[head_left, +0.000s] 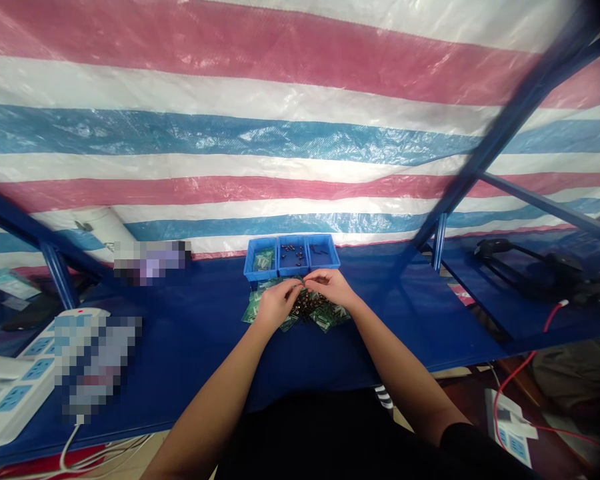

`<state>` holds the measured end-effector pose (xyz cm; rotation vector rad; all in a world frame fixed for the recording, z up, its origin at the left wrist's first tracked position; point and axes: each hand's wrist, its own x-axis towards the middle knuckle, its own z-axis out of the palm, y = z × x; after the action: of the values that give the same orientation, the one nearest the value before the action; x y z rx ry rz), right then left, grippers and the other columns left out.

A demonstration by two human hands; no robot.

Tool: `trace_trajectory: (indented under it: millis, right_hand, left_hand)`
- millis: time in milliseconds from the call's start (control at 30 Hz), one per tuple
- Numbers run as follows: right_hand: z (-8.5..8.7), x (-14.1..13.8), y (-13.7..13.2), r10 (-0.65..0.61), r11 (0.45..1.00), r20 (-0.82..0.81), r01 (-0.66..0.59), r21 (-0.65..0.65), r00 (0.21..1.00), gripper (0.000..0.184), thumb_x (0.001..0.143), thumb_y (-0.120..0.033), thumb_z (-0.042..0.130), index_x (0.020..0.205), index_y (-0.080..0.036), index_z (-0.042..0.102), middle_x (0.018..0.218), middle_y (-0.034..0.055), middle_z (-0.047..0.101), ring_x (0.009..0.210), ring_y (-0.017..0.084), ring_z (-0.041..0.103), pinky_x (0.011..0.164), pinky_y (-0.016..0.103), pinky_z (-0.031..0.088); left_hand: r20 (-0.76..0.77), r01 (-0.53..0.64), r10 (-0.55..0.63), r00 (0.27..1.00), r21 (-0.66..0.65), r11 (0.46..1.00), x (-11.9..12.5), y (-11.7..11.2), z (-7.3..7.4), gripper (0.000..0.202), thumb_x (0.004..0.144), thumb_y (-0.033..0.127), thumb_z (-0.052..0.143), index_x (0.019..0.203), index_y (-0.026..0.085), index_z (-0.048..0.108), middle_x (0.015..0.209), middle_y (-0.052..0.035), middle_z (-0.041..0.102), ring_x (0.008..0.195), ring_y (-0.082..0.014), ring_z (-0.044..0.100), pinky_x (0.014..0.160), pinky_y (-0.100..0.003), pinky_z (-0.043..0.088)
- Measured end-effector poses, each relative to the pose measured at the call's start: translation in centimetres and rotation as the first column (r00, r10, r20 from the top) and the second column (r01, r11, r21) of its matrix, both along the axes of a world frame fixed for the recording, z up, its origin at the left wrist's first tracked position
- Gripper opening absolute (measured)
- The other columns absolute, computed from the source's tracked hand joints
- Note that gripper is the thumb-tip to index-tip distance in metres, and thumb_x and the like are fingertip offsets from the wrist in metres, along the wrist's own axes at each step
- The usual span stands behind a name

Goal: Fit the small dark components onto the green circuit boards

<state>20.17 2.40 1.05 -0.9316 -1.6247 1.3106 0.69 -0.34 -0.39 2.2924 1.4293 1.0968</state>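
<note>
My left hand and my right hand meet fingertip to fingertip over the blue table. Both sets of fingers are pinched together; whatever is between them is too small to make out. Beneath them lies a heap of small brass-coloured and dark metal parts. Green-tinted small plastic packets are spread around the heap, partly covered by my hands. Just beyond stand three joined blue bins: the left bin holds green packets, the middle bin a few small metal parts, the right bin thin dark pieces.
A white power strip lies at the left, beside a blurred-out object. Another blurred item sits at the back left. Blue metal posts flank the table. A striped plastic sheet hangs behind. A red cable runs at right.
</note>
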Motion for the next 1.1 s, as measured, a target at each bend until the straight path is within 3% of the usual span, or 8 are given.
trace_trajectory:
  millis: [167, 333, 500, 767, 967, 1100]
  right_hand:
    - [0.01, -0.04, -0.02, 0.016, 0.999, -0.035, -0.017, -0.039, 0.999, 0.032, 0.075, -0.044, 0.069, 0.092, -0.017, 0.071, 0.082, 0.0057, 0.072, 0.071, 0.017, 0.066, 0.071, 0.031, 0.055]
    - [0.03, -0.03, -0.03, 0.018, 0.998, -0.054, -0.022, -0.060, 0.998, 0.033, 0.075, -0.044, 0.070, 0.091, -0.016, 0.071, 0.079, 0.0053, 0.072, 0.070, 0.016, 0.066, 0.071, 0.031, 0.055]
    - [-0.16, -0.14, -0.04, 0.052, 0.997, -0.091, -0.057, -0.055, 0.994, 0.035, 0.074, -0.043, 0.071, 0.096, -0.016, 0.070, 0.082, 0.0052, 0.072, 0.070, 0.016, 0.066, 0.072, 0.032, 0.055]
    - [-0.29, -0.11, 0.06, 0.060, 0.998, -0.085, -0.062, -0.027, 0.995, 0.032, 0.074, -0.041, 0.072, 0.094, -0.016, 0.071, 0.081, 0.0049, 0.071, 0.069, 0.016, 0.066, 0.069, 0.030, 0.054]
    - [-0.38, -0.07, 0.11, 0.061, 0.996, -0.104, -0.067, -0.055, 0.993, 0.032, 0.073, -0.040, 0.073, 0.094, -0.017, 0.071, 0.081, 0.0053, 0.072, 0.070, 0.016, 0.066, 0.071, 0.032, 0.055]
    - [-0.24, -0.08, -0.04, 0.061, 0.997, -0.106, -0.065, -0.037, 0.993, 0.032, 0.073, -0.040, 0.073, 0.094, -0.016, 0.071, 0.081, 0.0049, 0.071, 0.070, 0.015, 0.065, 0.069, 0.030, 0.054]
  left_hand:
    - [-0.035, 0.018, -0.016, 0.999, 0.039, 0.999, -0.09, 0.17, -0.29, 0.026, 0.093, 0.037, 0.049, 0.109, 0.022, 0.064, 0.089, -0.0032, 0.072, 0.074, -0.0155, 0.067, 0.069, -0.025, 0.050]
    - [-0.064, 0.053, -0.044, 0.997, 0.133, 0.990, -0.11, 0.24, -0.59, 0.022, 0.094, 0.033, 0.048, 0.106, 0.023, 0.063, 0.101, -0.0045, 0.071, 0.088, -0.0179, 0.068, 0.079, -0.027, 0.050]
    - [-0.132, 0.039, -0.028, 0.991, 0.079, 0.996, -0.22, 0.16, -0.40, 0.022, 0.096, 0.034, 0.044, 0.107, 0.021, 0.059, 0.084, -0.0027, 0.070, 0.072, -0.0155, 0.066, 0.066, -0.024, 0.047]
    - [-0.129, 0.032, -0.017, 0.991, 0.119, 0.992, -0.16, 0.06, -0.37, 0.024, 0.095, 0.034, 0.047, 0.111, 0.021, 0.057, 0.073, -0.0004, 0.067, 0.066, -0.0143, 0.064, 0.060, -0.022, 0.044]
    - [-0.092, 0.067, -0.050, 0.994, 0.195, 0.979, -0.06, 0.15, -0.43, 0.020, 0.095, 0.031, 0.047, 0.105, 0.021, 0.061, 0.097, -0.0037, 0.072, 0.079, -0.0153, 0.067, 0.069, -0.024, 0.048]
    - [-0.104, 0.051, -0.037, 0.994, 0.137, 0.989, -0.04, 0.11, -0.38, 0.021, 0.096, 0.031, 0.045, 0.107, 0.022, 0.060, 0.091, -0.0022, 0.072, 0.075, -0.0144, 0.067, 0.066, -0.023, 0.047]
